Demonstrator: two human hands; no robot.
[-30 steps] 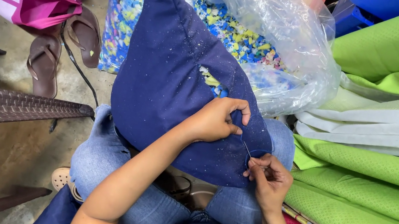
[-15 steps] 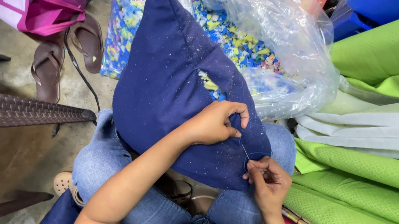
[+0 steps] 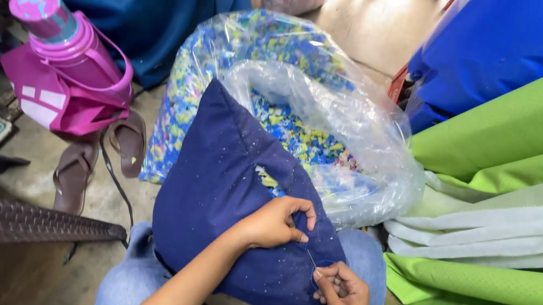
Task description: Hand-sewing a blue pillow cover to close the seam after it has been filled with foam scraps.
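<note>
A stuffed navy blue cushion (image 3: 223,188) rests on my lap, its seam partly open with coloured foam bits showing at the gap (image 3: 268,177). My left hand (image 3: 275,221) pinches the cushion's edge next to that gap. My right hand (image 3: 339,299) is lower right, fingers closed on a thin needle with thread (image 3: 309,257) that runs up to the seam between both hands.
A clear plastic bag of multicoloured foam scraps (image 3: 307,107) stands right behind the cushion. Green, white and blue fabric rolls (image 3: 514,210) are stacked to the right. A pink bottle in a pink bag (image 3: 62,64) and brown sandals (image 3: 99,155) lie at left on the floor.
The view has tilted up, showing more of the bag and floor. Both hands stay at the seam; the right hand sits slightly closer to the left.
</note>
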